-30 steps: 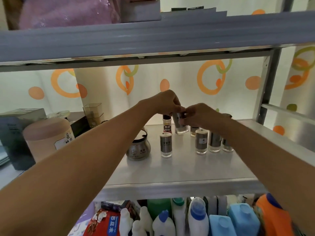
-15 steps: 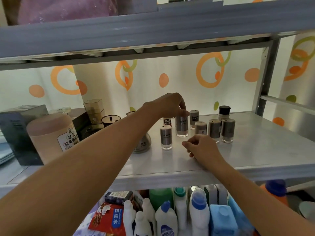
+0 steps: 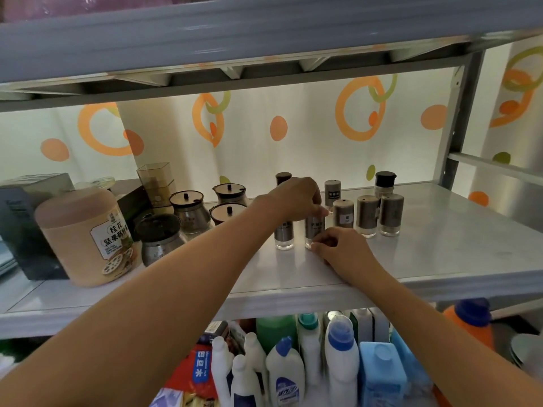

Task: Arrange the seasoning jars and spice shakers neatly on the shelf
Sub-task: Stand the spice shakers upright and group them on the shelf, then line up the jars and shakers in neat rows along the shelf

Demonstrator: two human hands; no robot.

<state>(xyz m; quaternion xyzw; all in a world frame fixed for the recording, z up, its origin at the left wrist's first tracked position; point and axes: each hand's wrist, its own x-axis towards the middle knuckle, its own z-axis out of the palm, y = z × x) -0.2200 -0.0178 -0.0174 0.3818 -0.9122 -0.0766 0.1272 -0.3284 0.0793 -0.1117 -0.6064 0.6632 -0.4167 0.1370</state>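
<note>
- The left hand (image 3: 296,198) grips the top of one spice shaker (image 3: 313,229) from above, its fingers curled over the cap and hiding it.
- The right hand (image 3: 342,252) is curled low, and its fingertips (image 3: 312,245) pinch the shaker's clear base where it meets the shelf (image 3: 440,245).
- The shaker stands upright near the middle of the shelf, just beside a neighbouring shaker (image 3: 284,235) on its left.
- It is a slim cylinder with a metallic sleeve and a clear foot. It is probably light and rigid, and it is tall for its footprint, so it would tip easily if pushed near the top.
- The sleeve looks smooth and may slip, so holding the cap with a steadying touch at the base, as here, suits sliding it into line.
- If the foot is glass, knocking it against its neighbours could chip it, so it should be set down gently.
- Three more shakers (image 3: 366,215) stand in a row to the right, and others stand behind.
- Lidded seasoning jars (image 3: 190,211) cluster to the left. They are squat and heavier-looking, and are best taken round the body rather than by the small lid knob.
</note>
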